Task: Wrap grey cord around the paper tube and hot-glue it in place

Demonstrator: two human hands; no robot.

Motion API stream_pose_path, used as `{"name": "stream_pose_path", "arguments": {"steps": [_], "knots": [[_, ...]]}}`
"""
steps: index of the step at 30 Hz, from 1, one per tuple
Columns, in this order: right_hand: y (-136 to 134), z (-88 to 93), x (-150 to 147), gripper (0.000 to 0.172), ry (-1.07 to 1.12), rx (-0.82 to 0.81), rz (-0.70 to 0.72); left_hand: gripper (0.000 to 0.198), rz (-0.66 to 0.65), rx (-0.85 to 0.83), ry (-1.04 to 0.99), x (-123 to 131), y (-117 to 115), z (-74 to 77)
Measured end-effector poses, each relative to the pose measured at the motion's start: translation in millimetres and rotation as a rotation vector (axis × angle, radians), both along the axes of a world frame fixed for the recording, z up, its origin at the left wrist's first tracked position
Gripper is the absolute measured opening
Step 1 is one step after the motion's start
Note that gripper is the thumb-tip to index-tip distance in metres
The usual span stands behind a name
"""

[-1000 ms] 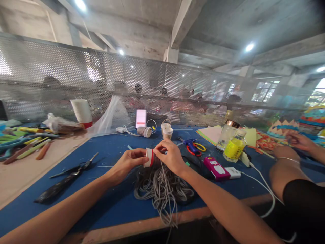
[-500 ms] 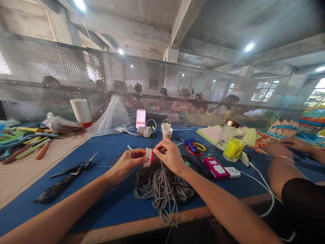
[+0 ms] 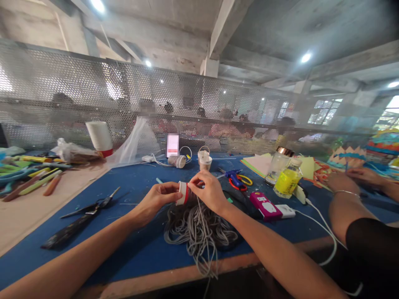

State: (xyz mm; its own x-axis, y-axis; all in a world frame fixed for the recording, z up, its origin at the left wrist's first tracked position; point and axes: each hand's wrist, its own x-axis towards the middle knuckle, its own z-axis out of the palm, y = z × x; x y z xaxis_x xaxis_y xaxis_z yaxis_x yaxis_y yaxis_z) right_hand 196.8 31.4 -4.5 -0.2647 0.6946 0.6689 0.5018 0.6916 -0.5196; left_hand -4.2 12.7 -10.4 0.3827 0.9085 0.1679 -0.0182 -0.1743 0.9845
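Note:
My left hand (image 3: 160,200) is closed around the white end of a paper cup (image 3: 181,194) with a red band, tilted on its side. Brown-grey cord covers part of its wall beyond the band. With fingertips pinched against the cup near the band, my right hand (image 3: 208,190) grips a strand of grey cord (image 3: 200,209). That strand runs down into a loose heap of grey cord (image 3: 202,234), which lies on the blue table mat and hangs over the front edge. My right fingers partly hide the cup's far end.
Black scissors (image 3: 90,211) lie at left, near a stack of paper cups (image 3: 99,137). A cord-wrapped cup (image 3: 177,161) and a small basket (image 3: 205,158) stand behind my hands. At right are a blue glue gun (image 3: 236,177), bottles (image 3: 288,178), a purple box (image 3: 264,206) and another person's arm (image 3: 347,205).
My hands, the cup and the cord look nearly the same as before. At right, the other person's hand has shifted slightly.

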Motion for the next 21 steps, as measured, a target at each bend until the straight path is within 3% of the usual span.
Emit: {"name": "stream_pose_path", "arguments": {"steps": [21], "knots": [[-0.9, 0.7, -0.5, 0.007, 0.032, 0.001, 0.002, 0.027, 0.011, -0.084, -0.061, 2.6, -3.3, 4.2]]}}
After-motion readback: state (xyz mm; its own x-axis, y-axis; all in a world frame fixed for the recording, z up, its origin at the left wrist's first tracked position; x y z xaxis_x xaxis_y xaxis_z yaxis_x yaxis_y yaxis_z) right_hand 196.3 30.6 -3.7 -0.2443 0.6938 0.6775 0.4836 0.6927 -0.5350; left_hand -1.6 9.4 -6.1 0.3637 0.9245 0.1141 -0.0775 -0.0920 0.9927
